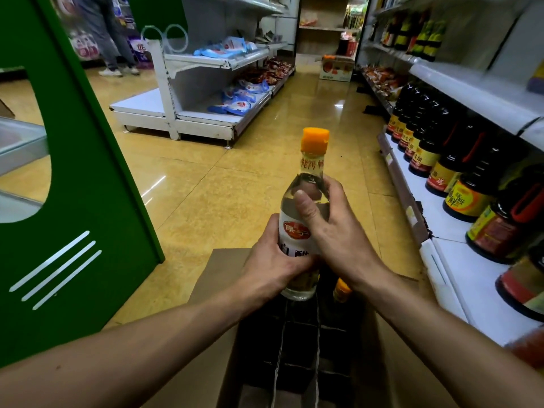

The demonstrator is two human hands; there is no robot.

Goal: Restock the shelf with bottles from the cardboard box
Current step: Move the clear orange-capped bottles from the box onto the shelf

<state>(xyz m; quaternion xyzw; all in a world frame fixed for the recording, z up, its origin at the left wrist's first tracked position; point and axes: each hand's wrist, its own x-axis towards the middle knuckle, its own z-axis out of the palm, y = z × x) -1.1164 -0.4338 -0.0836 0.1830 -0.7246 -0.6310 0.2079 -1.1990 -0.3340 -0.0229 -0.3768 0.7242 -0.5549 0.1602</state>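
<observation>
A clear bottle (306,184) with an orange cap and a white and red label stands upright in the air above the open cardboard box (217,278). My left hand (273,269) grips its lower half and my right hand (332,234) wraps its upper body, thumb across the front. Inside the box, dark dividers form cells, and another orange-capped bottle (341,290) shows just under my right wrist. The white shelf (459,272) at the right holds dark sauce bottles (424,154).
A green display stand (76,201) rises close on the left. White shelving with blue packets (206,92) stands across the yellow tiled aisle. Another cardboard box (337,69) sits at the aisle's far end. A person's legs (109,39) are far left.
</observation>
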